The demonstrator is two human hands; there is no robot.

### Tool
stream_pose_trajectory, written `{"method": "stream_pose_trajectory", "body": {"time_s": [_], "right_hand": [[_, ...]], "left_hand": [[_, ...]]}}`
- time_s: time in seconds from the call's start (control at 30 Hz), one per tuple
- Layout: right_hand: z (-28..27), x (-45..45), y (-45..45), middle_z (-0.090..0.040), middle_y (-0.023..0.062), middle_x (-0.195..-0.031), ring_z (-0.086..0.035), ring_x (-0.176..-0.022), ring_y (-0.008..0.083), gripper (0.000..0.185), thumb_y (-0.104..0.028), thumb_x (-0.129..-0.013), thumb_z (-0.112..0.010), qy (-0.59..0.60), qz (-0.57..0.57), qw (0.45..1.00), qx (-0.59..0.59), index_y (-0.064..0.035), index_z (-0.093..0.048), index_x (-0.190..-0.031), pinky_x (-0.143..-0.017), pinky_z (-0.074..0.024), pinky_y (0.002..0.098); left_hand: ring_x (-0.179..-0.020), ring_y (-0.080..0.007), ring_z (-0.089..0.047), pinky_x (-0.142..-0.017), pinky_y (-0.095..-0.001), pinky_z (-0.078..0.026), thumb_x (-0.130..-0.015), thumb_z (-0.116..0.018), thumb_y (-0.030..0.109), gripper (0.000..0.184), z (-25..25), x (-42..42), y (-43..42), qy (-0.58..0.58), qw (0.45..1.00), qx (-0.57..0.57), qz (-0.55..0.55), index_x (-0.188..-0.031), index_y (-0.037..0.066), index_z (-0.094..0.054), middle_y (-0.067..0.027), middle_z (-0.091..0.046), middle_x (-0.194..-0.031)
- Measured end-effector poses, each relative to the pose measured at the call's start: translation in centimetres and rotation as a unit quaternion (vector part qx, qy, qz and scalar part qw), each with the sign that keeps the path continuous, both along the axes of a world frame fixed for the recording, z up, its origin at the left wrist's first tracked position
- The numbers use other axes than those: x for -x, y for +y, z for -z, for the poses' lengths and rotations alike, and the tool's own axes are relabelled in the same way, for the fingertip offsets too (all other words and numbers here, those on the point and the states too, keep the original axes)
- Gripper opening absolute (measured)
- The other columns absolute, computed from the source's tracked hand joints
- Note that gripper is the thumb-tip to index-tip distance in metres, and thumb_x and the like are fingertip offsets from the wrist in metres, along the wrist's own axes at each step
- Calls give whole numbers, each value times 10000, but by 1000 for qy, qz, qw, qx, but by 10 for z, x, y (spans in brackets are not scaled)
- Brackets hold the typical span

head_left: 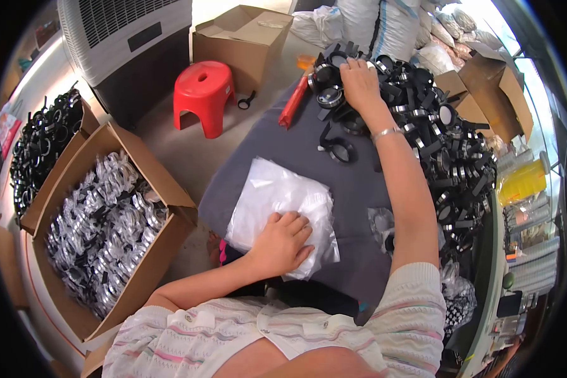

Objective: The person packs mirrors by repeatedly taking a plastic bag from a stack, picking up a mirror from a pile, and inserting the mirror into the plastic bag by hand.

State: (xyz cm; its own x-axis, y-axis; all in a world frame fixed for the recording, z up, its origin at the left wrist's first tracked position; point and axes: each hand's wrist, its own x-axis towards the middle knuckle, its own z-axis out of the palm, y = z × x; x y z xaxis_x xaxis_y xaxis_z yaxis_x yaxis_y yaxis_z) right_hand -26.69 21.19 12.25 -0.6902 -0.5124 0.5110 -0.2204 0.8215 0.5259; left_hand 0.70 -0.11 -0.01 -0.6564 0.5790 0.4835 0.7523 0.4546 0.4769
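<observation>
Left hand (282, 244) rests on clear bags (280, 189), middle of frame, fingers loose. Right hand (361, 85) on pile of black round things (444, 160), upper right; cannot tell if fingers grip.

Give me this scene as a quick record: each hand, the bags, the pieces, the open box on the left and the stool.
left hand: spread flat on the bags
right hand: at the far part of the heap; grip unclear
bags: clear plastic, stacked on the grey cloth
heap: black pieces with silvery parts
loose piece: on the cloth, between bags and heap
box: cardboard, open, filled with plastic-wrapped pieces
stool: red, upright on the floor
</observation>
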Motion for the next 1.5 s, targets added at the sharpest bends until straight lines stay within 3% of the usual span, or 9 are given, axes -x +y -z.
{"method": "stream_pose_trajectory", "body": {"time_s": [0.07,0.2,0.3,0.33,0.5,1.0,1.13,1.4,1.5], "right_hand": [[-1,29,2,-517,115,-1252,-505,-1141,323,316,-141,-780,-643,0,86,996,-40,-109,-590,-1090,-941,-353,598],[5,66,15,-384,119,-1426,-431,-1233,391,372,-255,-828,-619,-87,193,977,-34,-204,-567,-1192,-965,-284,679],[0,72,21,-453,111,-1348,-485,-1164,361,295,-292,-847,-591,-121,201,970,-58,-184,-606,-1121,-852,-408,664],[-7,65,16,-494,94,-1270,-502,-1144,334,293,-139,-823,-597,-136,214,966,-59,-172,-567,-1112,-814,-484,566],[9,62,35,-602,64,-951,-592,-952,264,148,-132,-845,-547,-78,128,982,-116,-151,-589,-986,-727,-549,365],[18,-101,33,-527,33,-982,-518,-934,217,243,-172,-790,-585,1,26,988,-150,-164,-557,-1031,-622,-478,353],[46,-140,42,-528,50,-1127,-513,-982,240,328,-142,-788,-565,-93,8,984,-151,-139,-545,-1115,-705,-470,377],[49,-162,31,-300,94,-1461,-363,-1278,379,580,-79,-779,-608,-197,106,969,-102,-149,-438,-1329,-946,-404,527],[20,-150,7,-543,125,-1235,-527,-1135,342,401,-74,-765,-599,-289,148,946,-5,-109,-566,-1163,-895,-461,490]], "left_hand": [[-1033,-276,-518,-817,-408,-390,-736,-675,243,347,2,1,0,-1,1000,2,-3,-1002,33,-598,-97,-569,-1068],[-1026,-264,-525,-807,-399,-389,-735,-683,242,360,4,3,0,-4,1000,-2,-8,-1016,29,-613,-105,-578,-1095],[-1023,-255,-527,-807,-390,-385,-730,-689,225,356,3,5,-1,-6,1000,-5,-7,-1013,22,-617,-104,-582,-1097],[-1022,-253,-527,-809,-388,-385,-728,-690,222,356,2,5,-1,-5,1000,-7,-5,-1013,21,-617,-103,-582,-1096],[-1016,-256,-524,-822,-385,-382,-721,-691,213,351,5,5,0,-2,1000,-21,-3,-1004,23,-609,-103,-578,-1088],[-1025,-281,-519,-817,-412,-393,-707,-687,201,337,5,0,2,19,1000,-20,-11,-981,27,-597,-105,-569,-1058],[-1029,-276,-515,-818,-403,-390,-706,-687,200,346,6,-2,3,22,999,-19,-12,-991,19,-607,-103,-587,-1056],[-1003,-270,-518,-792,-403,-388,-708,-681,210,331,4,-2,3,34,999,-1,-13,-977,31,-611,-96,-593,-1046],[-1001,-271,-521,-789,-401,-389,-710,-679,212,323,6,-4,3,35,999,-17,-12,-970,34,-609,-96,-591,-1038]]}}
